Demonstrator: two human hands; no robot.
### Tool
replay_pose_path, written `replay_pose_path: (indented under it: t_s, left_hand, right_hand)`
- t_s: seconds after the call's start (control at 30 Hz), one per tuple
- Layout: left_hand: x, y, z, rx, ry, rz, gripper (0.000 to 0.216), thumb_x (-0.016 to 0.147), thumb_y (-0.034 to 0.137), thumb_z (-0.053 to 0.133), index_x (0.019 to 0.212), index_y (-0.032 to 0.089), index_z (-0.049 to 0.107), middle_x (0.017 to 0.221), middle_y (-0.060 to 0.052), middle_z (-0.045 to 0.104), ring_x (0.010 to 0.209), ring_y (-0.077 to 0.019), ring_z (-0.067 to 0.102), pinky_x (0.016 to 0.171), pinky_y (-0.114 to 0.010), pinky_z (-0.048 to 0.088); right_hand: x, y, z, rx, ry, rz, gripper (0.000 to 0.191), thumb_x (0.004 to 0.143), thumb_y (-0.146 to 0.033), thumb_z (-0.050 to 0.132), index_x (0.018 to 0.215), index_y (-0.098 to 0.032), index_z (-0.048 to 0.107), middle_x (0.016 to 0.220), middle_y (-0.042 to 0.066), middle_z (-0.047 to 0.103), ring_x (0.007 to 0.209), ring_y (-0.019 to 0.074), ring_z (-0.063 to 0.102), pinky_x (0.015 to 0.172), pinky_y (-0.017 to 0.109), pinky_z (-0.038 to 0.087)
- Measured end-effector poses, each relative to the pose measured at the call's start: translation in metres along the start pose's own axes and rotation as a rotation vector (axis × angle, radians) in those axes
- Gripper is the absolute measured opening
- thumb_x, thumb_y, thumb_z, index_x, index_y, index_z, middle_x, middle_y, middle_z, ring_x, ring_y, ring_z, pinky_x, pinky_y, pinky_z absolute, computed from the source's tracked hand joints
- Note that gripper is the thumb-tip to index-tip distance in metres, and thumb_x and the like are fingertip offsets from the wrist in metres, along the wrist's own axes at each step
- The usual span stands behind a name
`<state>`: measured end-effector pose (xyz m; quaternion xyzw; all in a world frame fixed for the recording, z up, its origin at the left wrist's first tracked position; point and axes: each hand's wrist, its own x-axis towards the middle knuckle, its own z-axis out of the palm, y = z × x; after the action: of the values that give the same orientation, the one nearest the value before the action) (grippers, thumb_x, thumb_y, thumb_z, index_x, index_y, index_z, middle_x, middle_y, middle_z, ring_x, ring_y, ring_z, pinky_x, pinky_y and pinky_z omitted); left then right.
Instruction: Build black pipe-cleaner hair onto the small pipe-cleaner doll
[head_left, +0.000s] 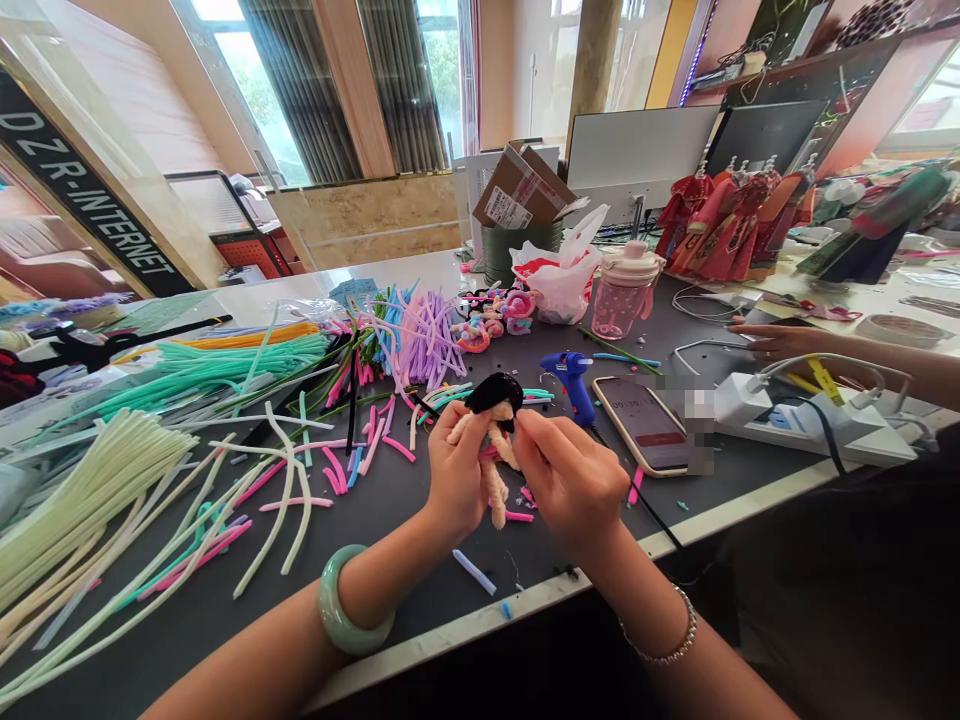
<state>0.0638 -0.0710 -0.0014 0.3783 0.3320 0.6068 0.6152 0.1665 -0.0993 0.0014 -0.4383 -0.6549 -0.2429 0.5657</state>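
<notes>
Here, from the head view, the left hand (456, 475) and right hand (570, 485) were together, clamped on a small pipe-cleaner doll (491, 440), its long axis running far to near, black end farthest (a blue hot-glue gun (574, 385) lay just beyond the right hand).

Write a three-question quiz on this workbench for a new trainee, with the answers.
1. True or false: the left hand wears a jade-green bangle on its wrist.
2. What blue tool stands just beyond the right hand, beside the phone?
3. What are the two hands holding together?
A) a small pipe-cleaner figure with a black top
B) a pink bottle
C) a power strip

Key: 1 true; 2 a hot glue gun; 3 A.
</notes>
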Motion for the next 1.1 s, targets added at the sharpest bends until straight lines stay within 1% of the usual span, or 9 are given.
replay_pose_path:
  t_s: [0.1,0.23,0.3,0.43,0.53,0.77,0.93,1.0,1.1]
  left_hand:
    - [-0.001,0.000,-0.001,-0.007,-0.033,-0.003,0.038,0.069,0.042,0.075,0.077,0.019,0.046,0.057,0.009,0.051,0.034,-0.0048,0.049,0.031,-0.015,0.040]
    - [-0.003,0.001,-0.002,-0.017,-0.124,-0.031,0.036,0.071,0.043,0.074,0.081,0.020,0.047,0.059,0.009,0.053,0.031,-0.0069,0.047,0.027,-0.017,0.036]
    - [-0.002,0.001,-0.002,-0.028,-0.134,-0.028,0.036,0.070,0.041,0.076,0.080,0.020,0.048,0.060,0.009,0.054,0.034,-0.0065,0.048,0.029,-0.016,0.037]
    - [-0.001,0.002,-0.001,-0.063,-0.070,-0.003,0.037,0.064,0.034,0.082,0.074,0.018,0.050,0.062,0.007,0.054,0.048,-0.0040,0.049,0.041,-0.013,0.038]
    - [0.000,0.001,0.000,-0.073,-0.053,-0.001,0.039,0.062,0.033,0.083,0.073,0.017,0.050,0.060,0.008,0.050,0.052,-0.0040,0.047,0.046,-0.013,0.037]
    - [0.001,0.001,-0.001,-0.025,-0.079,0.052,0.041,0.061,0.031,0.083,0.072,0.018,0.045,0.060,0.008,0.052,0.051,-0.0043,0.047,0.050,-0.015,0.039]
    - [0.003,0.000,-0.002,-0.042,-0.058,0.062,0.042,0.062,0.032,0.082,0.071,0.019,0.043,0.057,0.009,0.049,0.047,-0.0028,0.044,0.045,-0.012,0.034]
    - [0.004,0.000,-0.002,-0.064,-0.039,0.051,0.043,0.061,0.033,0.083,0.071,0.018,0.044,0.058,0.009,0.050,0.048,-0.0028,0.046,0.046,-0.012,0.037]
    - [0.005,0.001,-0.001,-0.107,0.001,0.033,0.044,0.057,0.032,0.085,0.072,0.018,0.046,0.063,0.008,0.054,0.054,-0.0036,0.053,0.053,-0.012,0.044]
  right_hand:
    - [-0.001,0.001,0.000,-0.011,0.000,-0.007,0.020,0.094,-0.019,0.051,0.088,-0.014,0.069,0.058,0.000,0.063,0.048,0.0077,0.056,0.046,0.019,0.039]
    - [-0.003,0.002,0.001,-0.039,-0.010,-0.037,0.021,0.094,-0.019,0.050,0.089,-0.013,0.069,0.059,0.000,0.063,0.049,0.0075,0.055,0.046,0.018,0.038]
    - [-0.003,0.004,0.002,-0.070,-0.013,-0.051,0.022,0.095,-0.019,0.049,0.089,-0.013,0.069,0.059,0.000,0.062,0.048,0.0067,0.053,0.046,0.018,0.037]
    - [-0.002,0.006,0.004,-0.111,-0.012,-0.064,0.023,0.094,-0.018,0.048,0.088,-0.016,0.070,0.059,-0.001,0.061,0.046,0.0062,0.051,0.045,0.019,0.035]
    - [-0.002,0.007,0.007,-0.095,-0.037,-0.088,0.023,0.094,-0.017,0.047,0.092,-0.013,0.070,0.061,0.001,0.061,0.048,0.0073,0.052,0.044,0.020,0.035]
    - [-0.008,0.019,0.015,-0.071,-0.137,-0.088,0.028,0.096,-0.018,0.043,0.098,-0.013,0.069,0.067,0.003,0.063,0.054,0.0100,0.055,0.046,0.022,0.037]
    - [-0.006,0.020,0.018,-0.118,-0.186,-0.145,0.029,0.097,-0.019,0.041,0.097,-0.010,0.069,0.067,0.004,0.063,0.053,0.0103,0.055,0.044,0.023,0.037]
    - [-0.006,0.018,0.017,-0.140,-0.195,-0.160,0.030,0.097,-0.019,0.041,0.099,-0.008,0.069,0.068,0.004,0.064,0.052,0.0099,0.055,0.043,0.023,0.037]
    - [-0.006,0.014,0.016,-0.158,-0.223,-0.157,0.029,0.096,-0.020,0.044,0.110,-0.010,0.067,0.070,0.003,0.064,0.051,0.0091,0.055,0.043,0.023,0.036]
